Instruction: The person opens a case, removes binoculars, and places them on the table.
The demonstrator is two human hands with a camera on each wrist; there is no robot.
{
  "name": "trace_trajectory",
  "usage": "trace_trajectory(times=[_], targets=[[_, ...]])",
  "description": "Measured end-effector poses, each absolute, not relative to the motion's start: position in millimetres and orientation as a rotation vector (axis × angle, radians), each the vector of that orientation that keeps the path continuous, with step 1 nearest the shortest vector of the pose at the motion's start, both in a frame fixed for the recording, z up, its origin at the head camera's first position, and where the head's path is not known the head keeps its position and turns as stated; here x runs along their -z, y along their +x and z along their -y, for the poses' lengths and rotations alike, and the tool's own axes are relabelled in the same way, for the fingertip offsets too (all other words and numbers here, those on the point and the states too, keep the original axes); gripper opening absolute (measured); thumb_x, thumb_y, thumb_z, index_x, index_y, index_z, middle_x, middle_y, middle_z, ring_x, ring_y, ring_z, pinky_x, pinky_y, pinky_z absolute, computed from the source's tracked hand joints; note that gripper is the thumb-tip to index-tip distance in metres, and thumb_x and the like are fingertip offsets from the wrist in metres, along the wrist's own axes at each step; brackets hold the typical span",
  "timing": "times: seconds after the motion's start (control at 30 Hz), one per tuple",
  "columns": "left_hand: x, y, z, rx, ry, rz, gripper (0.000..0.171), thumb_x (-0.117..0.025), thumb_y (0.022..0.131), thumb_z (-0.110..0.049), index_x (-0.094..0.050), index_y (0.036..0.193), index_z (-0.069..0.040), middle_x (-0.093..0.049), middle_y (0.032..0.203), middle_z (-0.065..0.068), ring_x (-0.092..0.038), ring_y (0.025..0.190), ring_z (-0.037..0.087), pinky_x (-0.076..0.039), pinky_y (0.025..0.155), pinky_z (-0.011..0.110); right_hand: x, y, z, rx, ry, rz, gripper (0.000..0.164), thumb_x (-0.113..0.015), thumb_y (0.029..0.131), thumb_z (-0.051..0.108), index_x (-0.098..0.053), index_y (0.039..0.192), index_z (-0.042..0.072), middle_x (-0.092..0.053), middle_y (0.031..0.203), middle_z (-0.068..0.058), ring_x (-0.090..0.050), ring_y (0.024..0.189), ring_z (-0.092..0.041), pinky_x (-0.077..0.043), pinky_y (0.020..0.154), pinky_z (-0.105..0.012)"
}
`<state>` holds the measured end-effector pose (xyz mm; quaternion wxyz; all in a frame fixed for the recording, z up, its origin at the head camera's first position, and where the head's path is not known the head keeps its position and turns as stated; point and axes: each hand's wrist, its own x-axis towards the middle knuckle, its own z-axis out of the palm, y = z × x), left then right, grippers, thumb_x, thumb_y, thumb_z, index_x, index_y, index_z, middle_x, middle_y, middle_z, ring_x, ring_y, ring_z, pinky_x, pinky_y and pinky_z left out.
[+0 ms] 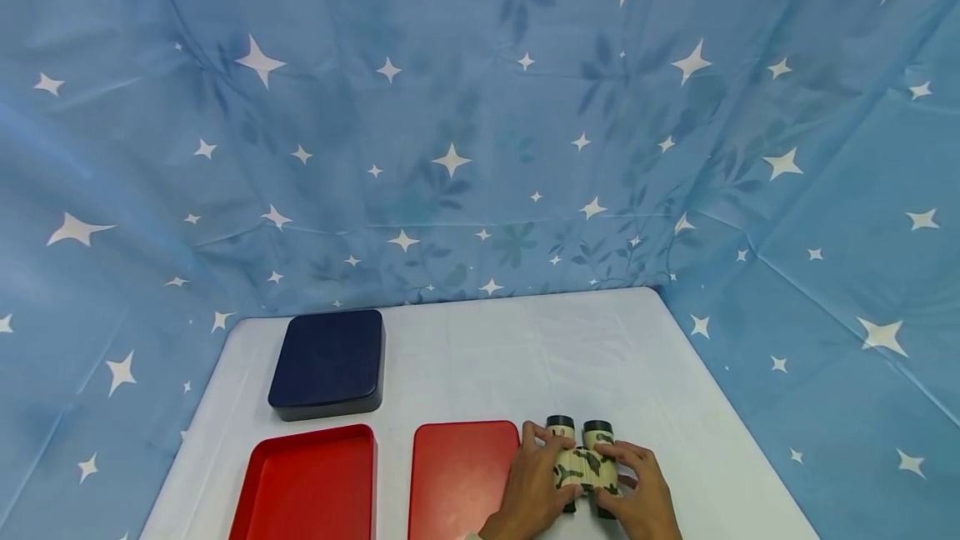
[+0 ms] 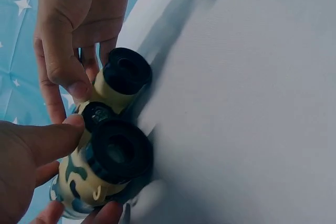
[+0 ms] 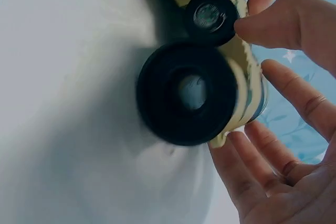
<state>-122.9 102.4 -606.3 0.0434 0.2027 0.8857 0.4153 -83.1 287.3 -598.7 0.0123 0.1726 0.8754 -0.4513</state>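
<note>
Binoculars [image 1: 588, 467] in a tan, green and black camouflage pattern are near the front right of the table, their barrels pointing away from me. My left hand [image 1: 529, 480] grips the left barrel, thumb on the near side by the bridge. From the other side, my right hand [image 1: 643, 493] holds the right barrel between thumb and fingers. Both wrist views show the black eyepieces [image 2: 119, 150] and, between them, a black focus knob with a small round compass-like face [image 3: 209, 16]. The right thumb touches the knob's edge. The undersides of the barrels are mostly hidden.
A white-covered table [image 1: 510, 357] stands against a blue star-patterned curtain [image 1: 450, 107]. Directly left of my left hand lies a flat red rectangular panel [image 1: 461, 473]. Farther left is a shallow red tray [image 1: 315, 486], with a dark navy box [image 1: 328, 361] behind it.
</note>
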Motion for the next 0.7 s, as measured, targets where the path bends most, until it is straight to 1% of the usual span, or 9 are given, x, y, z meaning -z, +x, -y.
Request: trace_trajectory(times=[0.13, 0.2, 0.3, 0.4, 0.5, 0.7], targets=[[604.3, -123.9, -97.1, -1.315, 0.647, -2.697, 0.058, -0.087, 0.076, -0.033, -0.063, 0.128, -0.028, -0.044, 0.116, -0.002, -0.055, 0.092, 0.006, -0.049, 0.073, 0.021, 590.7, -84.2, -283.7, 1.324, 0.460, -2.812, 0.057, -0.085, 0.072, 0.015, -0.067, 0.126, 0.020, -0.041, 0.141, -0.016, -0.043, 0.130, -0.039, -0.050, 0.098, -0.054], [602.8, -125.1, -93.9, -1.325, 0.668, -2.721, 0.057, -0.086, 0.077, -0.034, -0.063, 0.129, -0.028, -0.045, 0.115, -0.002, -0.053, 0.091, 0.004, -0.047, 0.071, 0.019, 585.4, -86.0, -280.3, 1.294, 0.431, -2.852, 0.055, -0.085, 0.074, 0.019, -0.067, 0.127, 0.022, -0.041, 0.144, -0.017, -0.041, 0.132, -0.040, -0.047, 0.101, -0.057], [599.4, -127.4, -88.0, -1.315, 0.711, -2.780, 0.056, -0.085, 0.079, -0.036, -0.063, 0.129, -0.027, -0.047, 0.113, -0.002, -0.049, 0.091, 0.003, -0.045, 0.067, 0.016, 578.4, -89.9, -274.0, 1.236, 0.399, -2.915, 0.054, -0.086, 0.076, 0.027, -0.067, 0.126, 0.025, -0.043, 0.144, -0.015, -0.040, 0.132, -0.040, -0.044, 0.101, -0.061], [595.8, -129.2, -82.0, -1.291, 0.743, -2.830, 0.054, -0.084, 0.080, -0.036, -0.064, 0.129, -0.027, -0.048, 0.112, -0.002, -0.044, 0.092, 0.004, -0.042, 0.064, 0.014, 572.6, -93.6, -268.0, 1.197, 0.385, -2.954, 0.054, -0.086, 0.076, 0.032, -0.067, 0.126, 0.026, -0.045, 0.143, -0.013, -0.040, 0.132, -0.039, -0.040, 0.100, -0.066], [592.4, -130.3, -76.7, -1.255, 0.751, -2.862, 0.052, -0.081, 0.082, -0.037, -0.064, 0.130, -0.028, -0.048, 0.113, -0.003, -0.042, 0.096, 0.006, -0.042, 0.064, 0.014, 569.3, -96.2, -263.3, 1.194, 0.359, -2.985, 0.052, -0.085, 0.077, 0.033, -0.067, 0.126, 0.026, -0.048, 0.141, -0.012, -0.039, 0.133, -0.039, -0.036, 0.100, -0.070], [589.4, -131.7, -63.7, -1.189, 0.728, -2.885, 0.048, -0.075, 0.087, -0.041, -0.062, 0.132, -0.030, -0.048, 0.122, -0.003, -0.043, 0.104, 0.010, -0.045, 0.066, 0.015, 569.4, -100.5, -254.7, 1.235, 0.249, -3.063, 0.049, -0.086, 0.078, 0.027, -0.068, 0.123, 0.026, -0.051, 0.139, -0.012, -0.041, 0.130, -0.036, -0.038, 0.097, -0.068]])
